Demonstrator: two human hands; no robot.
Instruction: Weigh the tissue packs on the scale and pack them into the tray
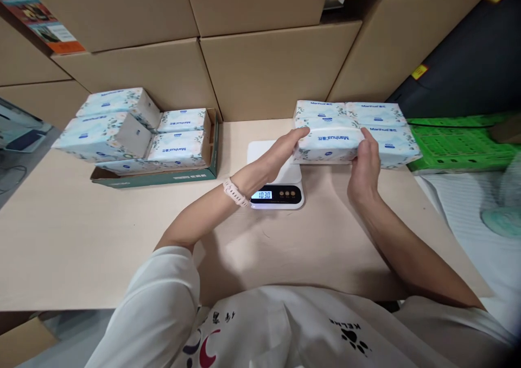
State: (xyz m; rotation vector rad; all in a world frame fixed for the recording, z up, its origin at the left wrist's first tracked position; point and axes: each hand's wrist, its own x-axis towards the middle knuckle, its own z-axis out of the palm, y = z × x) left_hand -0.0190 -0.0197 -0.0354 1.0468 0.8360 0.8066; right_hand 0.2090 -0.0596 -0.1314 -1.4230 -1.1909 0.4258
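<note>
A floral pack of Manhua tissues point(329, 144) is gripped at its two ends between my left hand point(280, 152) and my right hand point(366, 167). It is at the front left of a group of similar tissue packs point(372, 110) on the right of the table; whether it rests on the tabletop I cannot tell. My left forearm crosses over a white digital scale point(274, 175), whose lit display seems to read 103.0. No pack lies on the visible part of its plate. My left wrist wears a pale pink band.
At the left, a shallow green carton point(163, 177) holds several tissue packs, some stacked higher. Large cardboard boxes point(268, 75) form a wall behind the wooden table point(134, 238). Beyond the table's right edge are a green plastic crate point(459, 143) and white sheeting point(451, 200).
</note>
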